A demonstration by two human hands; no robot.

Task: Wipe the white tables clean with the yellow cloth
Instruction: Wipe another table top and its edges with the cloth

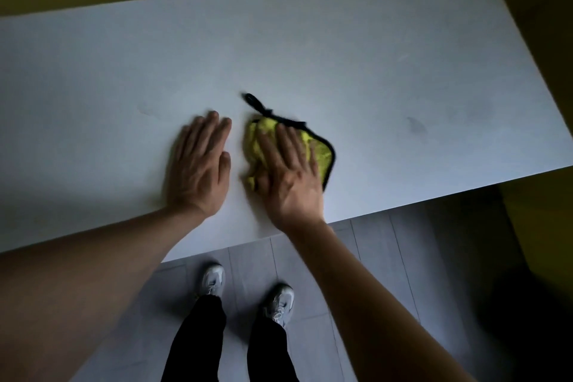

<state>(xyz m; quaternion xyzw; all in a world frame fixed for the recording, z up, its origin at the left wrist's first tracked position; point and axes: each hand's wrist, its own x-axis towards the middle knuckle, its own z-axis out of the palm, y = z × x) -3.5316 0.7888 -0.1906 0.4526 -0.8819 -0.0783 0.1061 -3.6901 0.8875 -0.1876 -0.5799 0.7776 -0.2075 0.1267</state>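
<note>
We are in the wiping step: our right hand (290, 170) presses flat on the cloth (319, 150) near the tabletop (372, 56) front edge, left hand (198, 164) rests flat, holding nothing. Next, we should probably sweep toward the smudge (417, 127).

Surface (310, 49): left end cut off by the frame's left edge; near edge partly covered by both forearms.
Yellow cloth (321, 153): middle hidden under the right hand (290, 174); bunched folds and black loop (255, 102) blurred.
Left hand (198, 167): fingertips blurred; palm side hidden against the surface.
Trousers (198, 338): cut off at bottom edge.
Right shoe (279, 304): partly behind the right forearm.
Dark mass (527, 319), lower right: too dim to identify.
</note>
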